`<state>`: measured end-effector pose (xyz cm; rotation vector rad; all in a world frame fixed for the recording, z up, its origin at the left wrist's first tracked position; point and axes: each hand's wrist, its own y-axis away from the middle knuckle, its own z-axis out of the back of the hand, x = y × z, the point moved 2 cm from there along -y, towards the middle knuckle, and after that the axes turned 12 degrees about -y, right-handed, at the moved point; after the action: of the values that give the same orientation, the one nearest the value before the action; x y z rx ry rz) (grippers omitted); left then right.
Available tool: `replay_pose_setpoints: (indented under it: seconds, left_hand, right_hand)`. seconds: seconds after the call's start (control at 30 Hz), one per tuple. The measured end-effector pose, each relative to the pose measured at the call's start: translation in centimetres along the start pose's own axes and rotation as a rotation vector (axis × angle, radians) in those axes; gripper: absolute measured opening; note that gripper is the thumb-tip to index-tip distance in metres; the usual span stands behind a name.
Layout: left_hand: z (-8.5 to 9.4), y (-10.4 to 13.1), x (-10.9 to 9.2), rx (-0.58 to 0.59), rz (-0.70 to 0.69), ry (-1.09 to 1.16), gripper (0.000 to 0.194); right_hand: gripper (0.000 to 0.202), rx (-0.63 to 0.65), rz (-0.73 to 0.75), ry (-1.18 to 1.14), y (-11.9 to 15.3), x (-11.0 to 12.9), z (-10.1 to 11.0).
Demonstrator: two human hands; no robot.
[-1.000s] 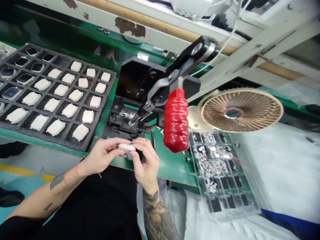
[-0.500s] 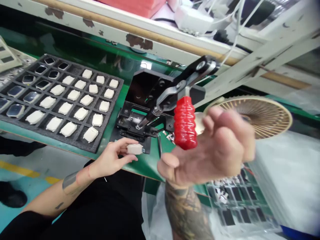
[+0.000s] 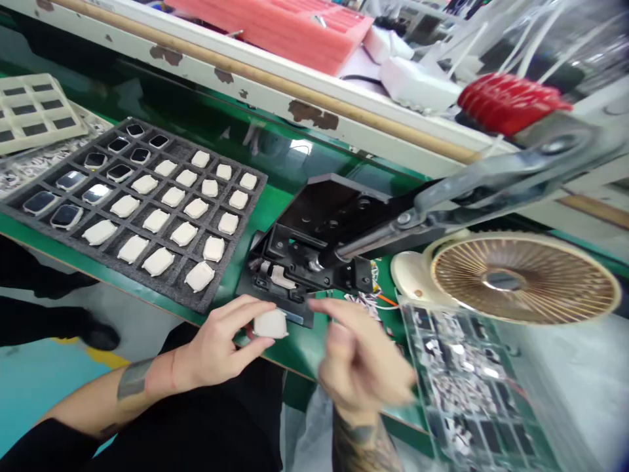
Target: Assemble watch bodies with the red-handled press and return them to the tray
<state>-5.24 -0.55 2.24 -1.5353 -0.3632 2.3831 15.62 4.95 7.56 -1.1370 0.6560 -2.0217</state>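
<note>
A cream-white watch-shaped case [image 3: 270, 324] is pinched between the thumb and fingers of my left hand [image 3: 228, 341], just in front of the press base. My right hand [image 3: 361, 357] is smeared by motion to the right of that case; a finger points left towards the base, and whether it holds anything cannot be made out. Beyond both hands stands a black hand-operated toggle press [image 3: 334, 246], its red ribbed handle [image 3: 511, 101] swung up at the upper right. A small pale part [image 3: 282, 276] sits in the press fixture.
To the left lies a dark foam tray [image 3: 196, 305] with white cases and dark-screened watch pieces in its cells. A beige fan [image 3: 525, 278] and a clear compartment box [image 3: 466, 387] of small parts are at right. Pink foam [image 3: 275, 29] rests on the shelf above.
The red handle has swung up and to the right, away from my right hand. That hand has moved down and left, closer to the case. The case in my left hand now shows its broader face.
</note>
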Motion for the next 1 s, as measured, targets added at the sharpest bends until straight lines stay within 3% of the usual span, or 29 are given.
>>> replay_pose_setpoints:
  seconds: [0.13,0.2,0.33,0.4,0.53,0.63,0.73,0.8,0.9,0.93,1.0]
  left_hand:
    - [0.3,0.5,-0.1,-0.084,-0.102,-0.22,0.051]
    - [0.1,0.2,-0.1,-0.107,-0.143,-0.304,0.049]
    - [-0.3,-1.1,-0.1,-0.161,-0.165,-0.537,0.045]
    - [-0.6,-2.2,-0.1,-0.126,-0.139,-0.703,0.044]
    - [-1.9,-5.0,-0.5,0.138,-0.032,-0.993,0.042]
    - [-2.4,-6.6,-1.0,0.337,0.0,-1.072,0.044]
    - [-1.8,-6.6,-1.6,0.342,0.02,-0.935,0.045]
    - [-1.3,-5.9,-1.8,0.273,0.07,-0.608,0.041]
    - [-1.5,-4.3,-1.6,0.202,0.19,0.086,0.038]
    - [-1.7,-3.8,-1.4,0.173,0.23,0.235,0.035]
    - [-1.9,-3.2,-0.6,0.11,0.296,0.321,0.025]
  right_hand:
    - [0.047,0.333,-0.108,0.202,1.4,-2.3,-4.6]
    - [0.042,0.395,-0.197,0.24,1.4,-3.6,-5.8]
    - [0.031,0.216,-0.338,0.115,1.7,-3.8,-5.7]
    - [0.031,0.084,-0.379,0.047,2.5,-3.0,-4.8]
    - [0.038,-0.086,-0.408,0.009,4.9,-1.6,-2.9]
    - [0.04,-0.1,-0.435,-0.022,6.1,-1.5,-1.8]
    - [0.041,-0.097,-0.393,-0.018,6.6,-1.5,-1.1]
    - [0.043,-0.123,-0.325,0.002,6.7,-1.2,-1.0]
    - [0.046,-0.123,-0.154,-0.005,5.6,-0.9,-1.5]
    - [0.044,-0.108,-0.106,-0.013,4.7,-1.0,-1.6]
    - [0.043,-0.083,-0.065,-0.016,1.8,-1.9,-1.1]
